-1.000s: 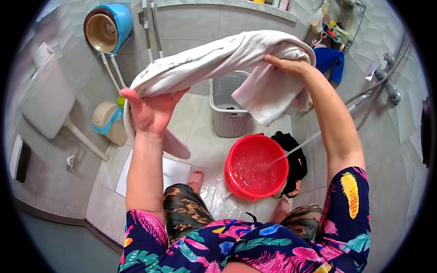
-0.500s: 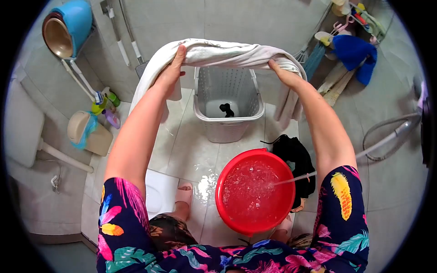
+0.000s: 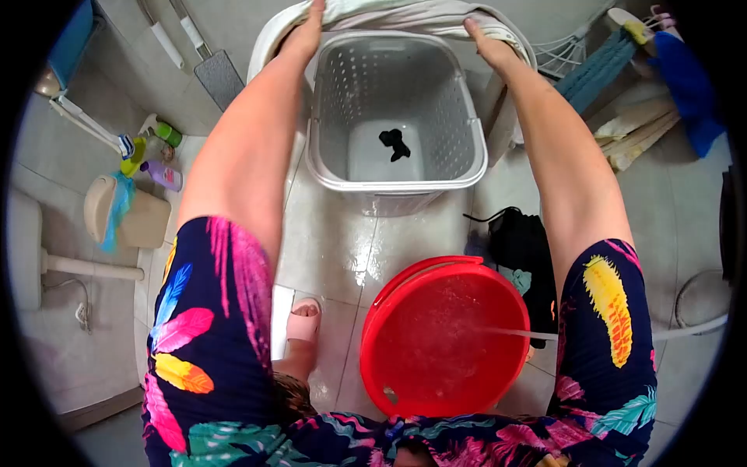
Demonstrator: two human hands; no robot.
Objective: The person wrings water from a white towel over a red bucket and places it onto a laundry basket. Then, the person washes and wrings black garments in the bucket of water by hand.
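A whitish cloth (image 3: 405,17) spans between my raised hands at the top of the view, behind the far rim of the grey laundry basket (image 3: 397,186). My left hand (image 3: 302,35) grips it at the left, thumb up. On the right, my right hand (image 3: 492,48) holds the other part, and its end hangs beside the basket. Inside the basket lies a small black item (image 3: 394,145). Nearer to me, a jet of water runs into the red basin (image 3: 447,342). Dark clothing (image 3: 523,245) lies on the floor beside the basin.
At the left stand a beige bin (image 3: 144,218), a purple bottle (image 3: 163,176) and a green spray bottle (image 3: 166,132). A flat grey mop (image 3: 219,79) leans at the back wall. A blue cloth (image 3: 686,93) hangs at the right. My pink slipper (image 3: 303,321) is on the wet floor.
The view has tilted down and moved closer over the basket and basin. Both hands, holding the cloth, have moved forward beyond the basket's opening, and the cloth now sits at the frame's top edge.
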